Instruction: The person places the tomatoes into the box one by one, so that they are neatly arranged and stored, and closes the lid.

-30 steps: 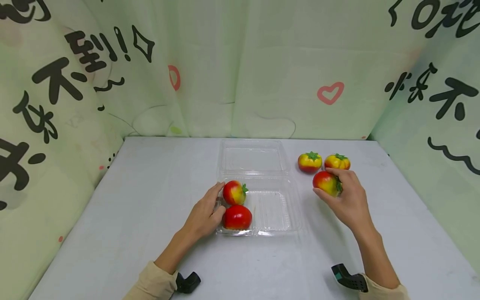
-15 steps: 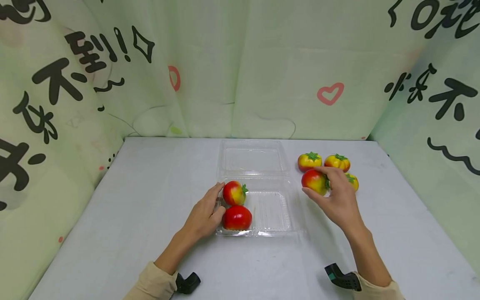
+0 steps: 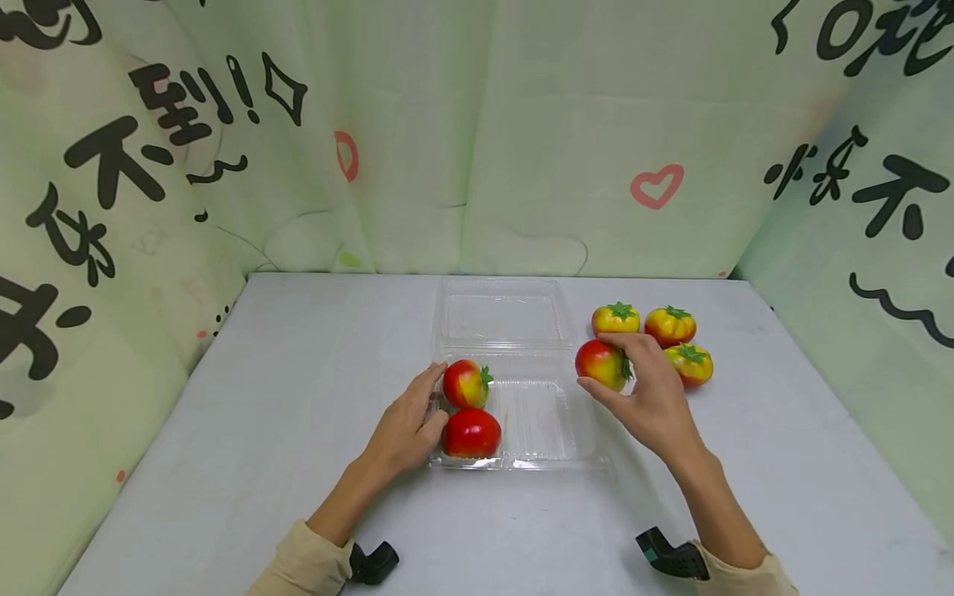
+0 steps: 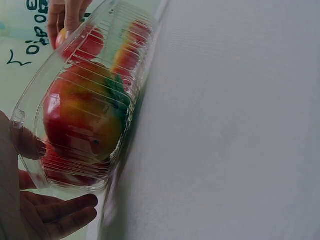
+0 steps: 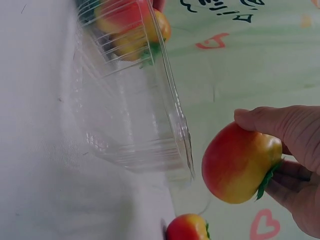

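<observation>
A person's right hand [image 3: 654, 396] is grasping a red-and-yellow fruit [image 3: 600, 365] between thumb and fingers, holding it above the worktop [image 3: 320, 348] beside the right edge of an open clear container [image 3: 540, 424]; the left hand [image 3: 404, 426] is gripping the container's left rim with its fingers; two fruits [image 3: 472, 433] are lying inside; three others [image 3: 689, 366] are resting rightward.
</observation>
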Available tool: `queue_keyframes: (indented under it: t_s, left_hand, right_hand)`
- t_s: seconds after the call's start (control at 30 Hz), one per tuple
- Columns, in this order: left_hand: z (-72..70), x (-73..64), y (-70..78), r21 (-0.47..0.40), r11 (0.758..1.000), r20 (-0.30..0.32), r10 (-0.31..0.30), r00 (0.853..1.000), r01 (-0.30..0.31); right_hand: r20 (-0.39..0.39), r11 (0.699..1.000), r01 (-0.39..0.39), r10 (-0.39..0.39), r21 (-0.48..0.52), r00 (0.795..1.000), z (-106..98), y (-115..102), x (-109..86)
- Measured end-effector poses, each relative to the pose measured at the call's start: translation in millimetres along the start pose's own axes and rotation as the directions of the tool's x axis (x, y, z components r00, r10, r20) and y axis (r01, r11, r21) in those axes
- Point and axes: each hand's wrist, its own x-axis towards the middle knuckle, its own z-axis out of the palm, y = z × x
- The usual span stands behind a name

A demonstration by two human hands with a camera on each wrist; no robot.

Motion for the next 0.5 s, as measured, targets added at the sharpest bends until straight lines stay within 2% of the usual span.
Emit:
queue_keyframes:
  t_s: [0.3,0.5]
  left_hand:
    - [0.6,-0.3,-0.5,0.002,1.0,0.003,-0.007,1.0,0.007]
    - [0.2,0.0,0.5,0.002,1.0,0.007,-0.015,1.0,0.015]
  right_hand:
    - [0.024,0.999,0.04,-0.04,0.014,0.999,9.6,-7.4,1.5]
    - [0.063,0.999,0.034,-0.035,0.02,0.997,15.4,-14.2,3.2]
